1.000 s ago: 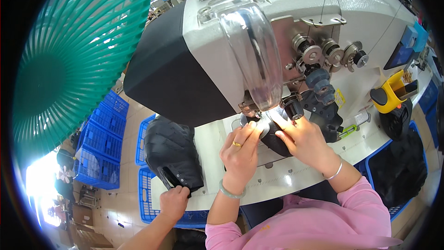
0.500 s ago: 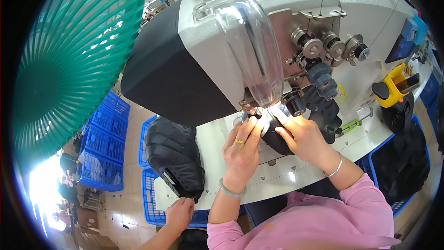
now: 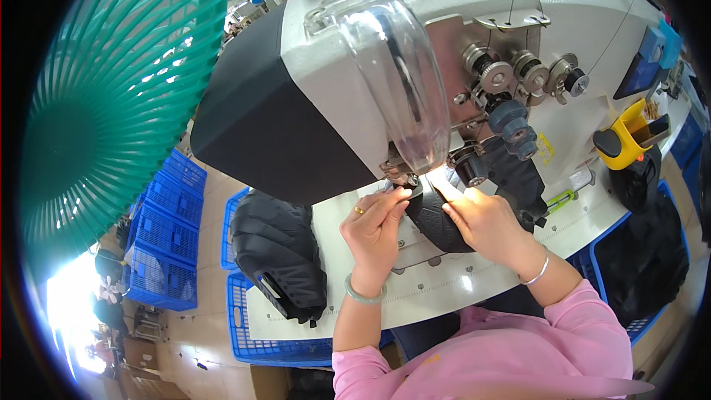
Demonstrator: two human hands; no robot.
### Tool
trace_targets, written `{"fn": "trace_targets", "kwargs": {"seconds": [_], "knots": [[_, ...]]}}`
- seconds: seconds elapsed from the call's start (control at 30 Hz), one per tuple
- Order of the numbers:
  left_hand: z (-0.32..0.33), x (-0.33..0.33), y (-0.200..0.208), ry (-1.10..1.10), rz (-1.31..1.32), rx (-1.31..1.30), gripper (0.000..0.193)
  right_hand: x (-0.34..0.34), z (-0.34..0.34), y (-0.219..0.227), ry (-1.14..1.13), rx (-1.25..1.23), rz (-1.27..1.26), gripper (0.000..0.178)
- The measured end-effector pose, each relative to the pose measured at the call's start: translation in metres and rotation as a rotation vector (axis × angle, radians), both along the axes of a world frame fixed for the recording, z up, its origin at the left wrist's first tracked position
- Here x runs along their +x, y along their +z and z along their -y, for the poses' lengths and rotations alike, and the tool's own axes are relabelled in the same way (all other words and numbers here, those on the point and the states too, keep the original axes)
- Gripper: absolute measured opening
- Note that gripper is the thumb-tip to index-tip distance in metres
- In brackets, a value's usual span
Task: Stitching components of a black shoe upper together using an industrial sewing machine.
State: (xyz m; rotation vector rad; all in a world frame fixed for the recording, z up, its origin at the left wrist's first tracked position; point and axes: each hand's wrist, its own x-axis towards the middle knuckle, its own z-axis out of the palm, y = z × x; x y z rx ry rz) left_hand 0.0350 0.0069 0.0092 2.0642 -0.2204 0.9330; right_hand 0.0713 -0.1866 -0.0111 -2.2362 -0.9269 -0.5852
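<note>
At the lit needle area of a large white sewing machine, a black textured piece lies on the pale bed, its material hard to make out. My left hand, a ring on one finger, pinches the piece's left edge just below the presser parts. Thumb and fingertips meet there. My right hand grips the piece's right side, thumb on top and index finger stretched toward the needle. The needle itself is hidden behind the clear guard and glare.
Stacked black molded pieces lie left of my left hand. A green-handled tool and a yellow holder are at the right. Blue baskets stand below the table edge; a green fan fills the upper left.
My left hand has drawn slightly left and closed into a pinch, uncovering more of the black piece. Another person's hand has left the stack at the lower left.
</note>
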Motion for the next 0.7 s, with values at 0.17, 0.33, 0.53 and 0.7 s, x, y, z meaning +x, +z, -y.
{"fn": "trace_targets", "kwargs": {"seconds": [0.17, 0.33, 0.53, 0.7], "knots": [[0.002, -0.002, -0.001, 0.039, 0.195, 0.291, 0.021, -0.008, -0.005, 0.004, -0.061, -0.039, -0.044, 0.036], [-0.002, -0.002, -0.002, -0.01, 0.252, 0.38, 0.026, -0.009, -0.009, 0.004, -0.061, -0.037, -0.038, 0.039], [-0.004, 0.001, -0.002, -0.016, 0.261, 0.388, 0.027, -0.011, -0.014, 0.004, -0.067, 0.001, -0.047, 0.036], [-0.004, 0.003, -0.003, -0.01, 0.267, 0.395, 0.024, -0.004, -0.017, 0.002, -0.067, 0.046, -0.033, 0.027]]}}
